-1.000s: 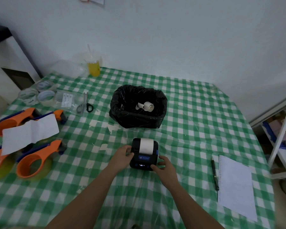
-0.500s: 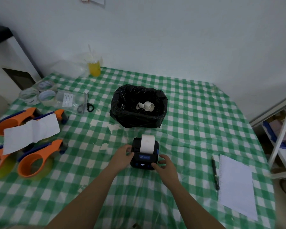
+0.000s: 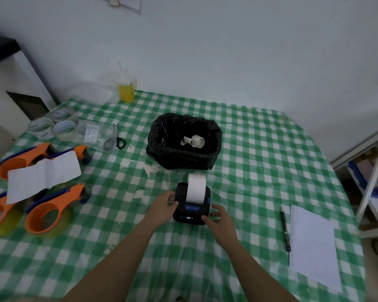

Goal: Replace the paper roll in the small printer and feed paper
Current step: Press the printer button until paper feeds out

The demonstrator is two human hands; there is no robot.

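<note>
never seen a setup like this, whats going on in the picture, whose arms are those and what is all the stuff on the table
The picture comes from a camera worn on a person's head, looking down, so the arms are their own. The left hand steadies a small black printer from its side; the right hand touches its front corner. A strip of white paper sticks up out of the printer. Behind it stands a bin lined with a black bag, holding an old roll core. Also on the checked tablecloth: orange tape dispensers, scissors, a pen and a notepad.

longer paper strip [image 3: 196, 188] than before
</note>
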